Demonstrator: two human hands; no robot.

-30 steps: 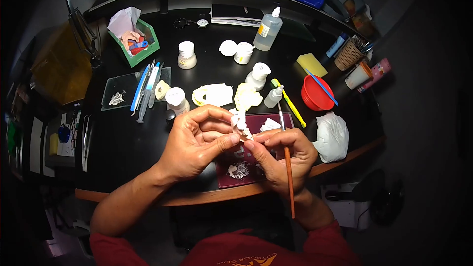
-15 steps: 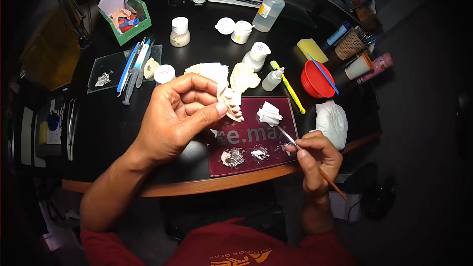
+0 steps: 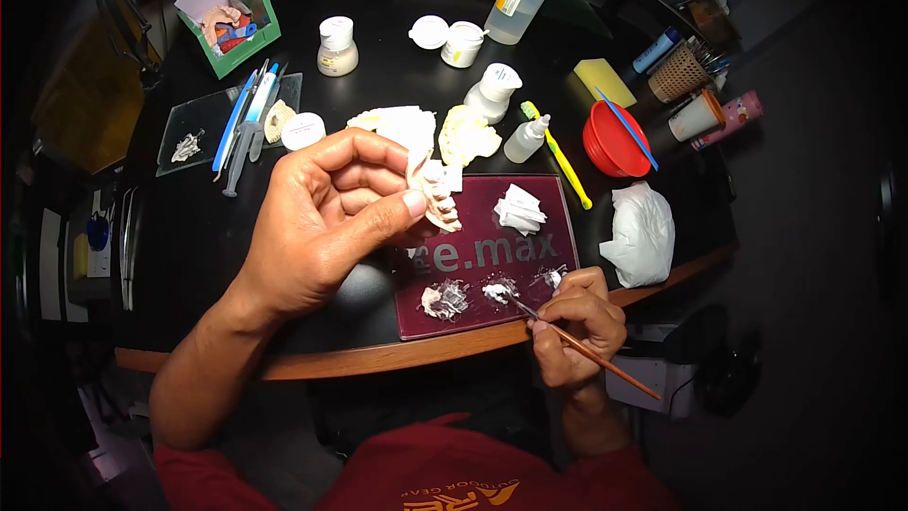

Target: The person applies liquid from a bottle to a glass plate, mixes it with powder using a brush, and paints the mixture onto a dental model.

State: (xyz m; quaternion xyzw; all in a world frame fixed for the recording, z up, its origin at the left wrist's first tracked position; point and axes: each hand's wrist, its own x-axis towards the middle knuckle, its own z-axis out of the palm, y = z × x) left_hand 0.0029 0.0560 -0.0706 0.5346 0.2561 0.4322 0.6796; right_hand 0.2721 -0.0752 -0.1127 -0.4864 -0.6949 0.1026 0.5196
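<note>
My left hand (image 3: 331, 213) is closed on a dental model (image 3: 437, 201), pinched between thumb and fingertips above the dark red glass slab (image 3: 558, 246). In my right hand (image 3: 579, 331) is a thin paintbrush (image 3: 596, 356) with a brown handle, held like a pen. Its tip touches the middle heap of white paste (image 3: 497, 292) on the slab. A cream-coloured heap (image 3: 443, 301) lies to the left of that one, and a small white heap (image 3: 555, 278) sits close to my right fingers. Folded white tissue (image 3: 520, 210) rests higher up on the slab.
Behind the slab stand a dropper bottle (image 3: 526, 139), a white-capped jar (image 3: 494, 93) and a yellow-green toothbrush (image 3: 563, 166). To the right are a red bowl (image 3: 615, 147) and a white bag (image 3: 643, 235). A glass plate (image 3: 180, 123) with tools lies at left.
My right hand has moved down and left, bringing the brush tip from the folded tissue to the middle white heap. My left hand still holds the dental model in nearly the same place.
</note>
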